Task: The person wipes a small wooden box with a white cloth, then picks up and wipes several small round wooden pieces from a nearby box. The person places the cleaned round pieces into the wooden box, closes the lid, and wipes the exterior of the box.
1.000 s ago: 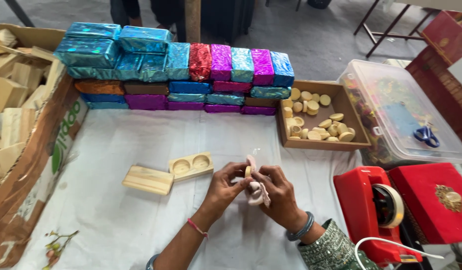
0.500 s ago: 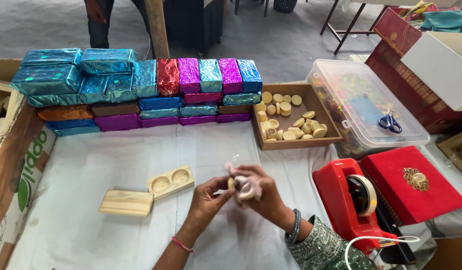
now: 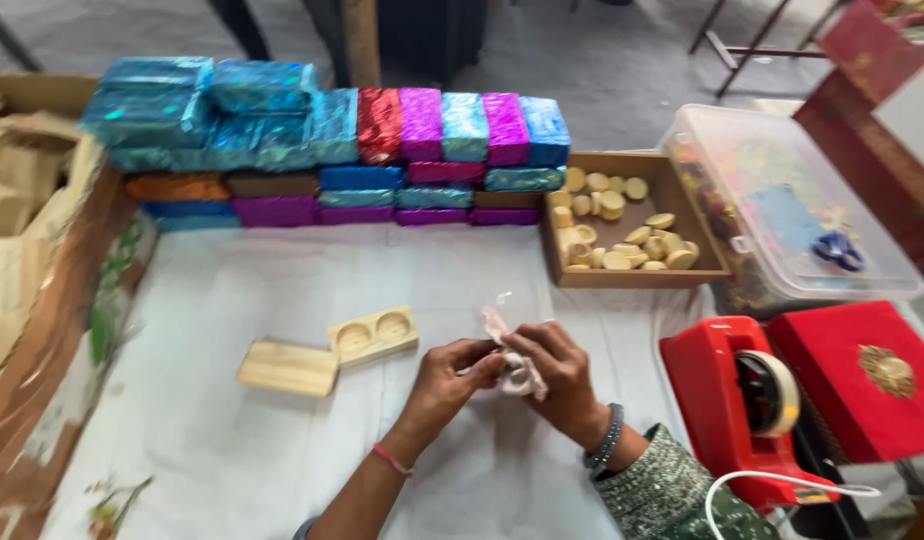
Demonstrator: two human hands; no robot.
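Both hands meet just in front of the wooden two-hollow tray (image 3: 373, 336), on the white table cover (image 3: 232, 440): the left hand (image 3: 452, 375) pinches one side of a small pink-wrapped piece (image 3: 517, 372) and the right hand (image 3: 562, 375) closes its fingers round the other side, so the piece sits clamped between the two sets of fingertips with a tail of pink wrap (image 3: 494, 322) sticking up toward the tray. Compared with half a second ago the hands hold the same place and the same pinch, and the wrap looks drawn tighter round the piece, which suggests the wrapping is well along, though the blur hides how neatly it is closed. Left of the tray and touching its corner lies a plain wooden block (image 3: 288, 367). Behind the tray, a wall of shiny foil-wrapped boxes (image 3: 332, 150) runs across the table; to the right of the tray stands an open wooden box of round pale pieces (image 3: 622, 225), and further right a red tape dispenser (image 3: 747, 400) beside a red velvet box (image 3: 867, 375)
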